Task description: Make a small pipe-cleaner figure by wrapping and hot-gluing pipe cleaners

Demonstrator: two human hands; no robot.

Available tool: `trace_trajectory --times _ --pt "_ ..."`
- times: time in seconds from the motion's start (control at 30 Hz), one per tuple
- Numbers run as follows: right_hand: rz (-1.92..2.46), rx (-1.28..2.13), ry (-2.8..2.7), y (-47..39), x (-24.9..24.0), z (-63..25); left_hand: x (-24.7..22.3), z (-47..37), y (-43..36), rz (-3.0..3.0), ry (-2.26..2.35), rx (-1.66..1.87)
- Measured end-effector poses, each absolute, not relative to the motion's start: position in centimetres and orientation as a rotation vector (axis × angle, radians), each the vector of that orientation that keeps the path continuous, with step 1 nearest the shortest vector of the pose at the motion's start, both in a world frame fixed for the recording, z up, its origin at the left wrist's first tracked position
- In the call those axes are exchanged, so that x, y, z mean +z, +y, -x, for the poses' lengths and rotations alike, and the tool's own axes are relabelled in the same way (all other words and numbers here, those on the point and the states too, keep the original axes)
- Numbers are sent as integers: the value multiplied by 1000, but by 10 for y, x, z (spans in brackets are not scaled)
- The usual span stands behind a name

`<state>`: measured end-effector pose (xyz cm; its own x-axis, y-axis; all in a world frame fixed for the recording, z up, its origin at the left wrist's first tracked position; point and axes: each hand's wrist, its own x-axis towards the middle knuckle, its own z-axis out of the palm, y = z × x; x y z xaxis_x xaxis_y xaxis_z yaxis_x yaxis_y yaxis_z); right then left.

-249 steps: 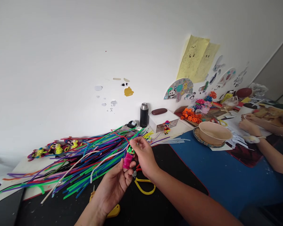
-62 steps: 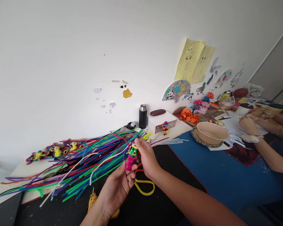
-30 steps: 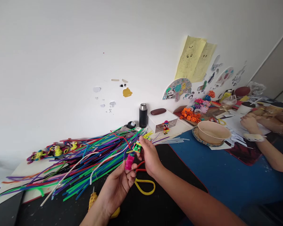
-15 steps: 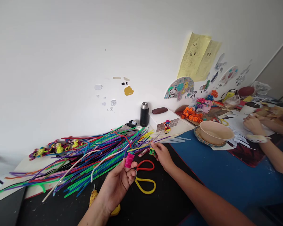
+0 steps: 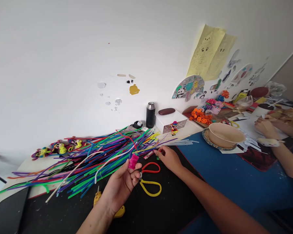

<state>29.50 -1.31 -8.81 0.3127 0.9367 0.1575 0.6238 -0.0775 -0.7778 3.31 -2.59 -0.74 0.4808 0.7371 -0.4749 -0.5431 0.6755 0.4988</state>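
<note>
In my left hand (image 5: 125,177), palm up, a bright pink fuzzy pipe-cleaner coil (image 5: 133,161) is pinched between thumb and fingers. My right hand (image 5: 168,159) is low over the black mat, its fingers bent around a small green piece (image 5: 158,158) that they mostly hide. Scissors with one red and one yellow handle (image 5: 151,189) lie just beyond my left fingertips. A small red-and-white packet (image 5: 148,155) lies left of my right fingertips. Under my left wrist, a yellow-handled tool (image 5: 97,197) is partly covered.
A wide heap of coloured pipe cleaners (image 5: 102,162) spreads leftward. Behind stand a black bottle (image 5: 150,116), a white box (image 5: 167,118) and a small figure (image 5: 174,128). A beige bowl (image 5: 226,134) sits to the right, near another person's hands (image 5: 267,126).
My right hand has lowered toward the mat with the green piece, which is now mostly hidden by the fingers. My left hand keeps hold of the pink coil. The view has shifted slightly.
</note>
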Motion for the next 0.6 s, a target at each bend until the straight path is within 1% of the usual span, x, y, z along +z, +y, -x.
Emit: trace_trajectory --times 0.33,0.5,0.6 --pt "1704 489 -1260 -16 -86 -295 -6 -33 -24 -326 738 806" --pt "1543 595 -1258 -22 -73 -266 -9 -35 -23 -331 765 809" --pt "1316 762 -1232 -25 -61 -242 -10 -34 -22 -365 767 814"
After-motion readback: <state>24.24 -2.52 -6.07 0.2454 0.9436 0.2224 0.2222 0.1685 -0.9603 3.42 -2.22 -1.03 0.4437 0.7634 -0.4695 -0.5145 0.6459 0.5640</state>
